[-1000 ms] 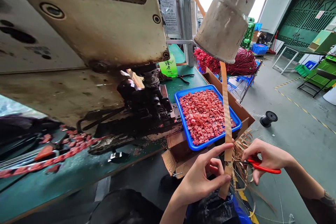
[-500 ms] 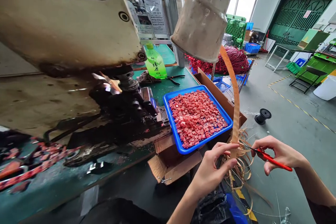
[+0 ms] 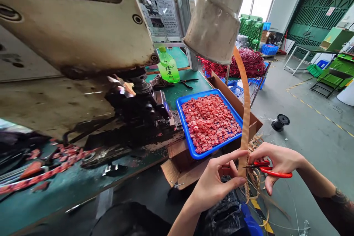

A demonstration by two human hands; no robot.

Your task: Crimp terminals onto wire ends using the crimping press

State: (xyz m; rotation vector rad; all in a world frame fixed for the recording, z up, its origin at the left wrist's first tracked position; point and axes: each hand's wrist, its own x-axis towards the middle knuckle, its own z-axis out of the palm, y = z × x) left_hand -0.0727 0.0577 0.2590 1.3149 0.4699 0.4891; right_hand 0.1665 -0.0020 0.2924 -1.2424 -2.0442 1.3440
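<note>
A long tan paper strip [image 3: 244,118] hangs down from behind the grey metal cylinder. My left hand [image 3: 221,175] pinches it near the lower end, with index finger above and thumb below. In my right hand [image 3: 279,160] is a pair of red-handled scissors [image 3: 276,173]. Their dark blades lie across the strip, between the thumb and index finger of my left hand. Loose curls of strip [image 3: 258,182] hang in a tangle behind and below both hands.
A blue tray [image 3: 195,151] of small red pieces stands left of the strip, above an open cardboard box [image 3: 177,169]. A large press machine [image 3: 83,33] fills the left. On the bench are a green bottle [image 3: 168,68] and pliers [image 3: 188,83]. A black spool [image 3: 280,122] is on the floor.
My right hand has moved left with the scissors, bringing the blades from beside the strip to across it. My left hand stays at the strip. The view has shifted slightly.
</note>
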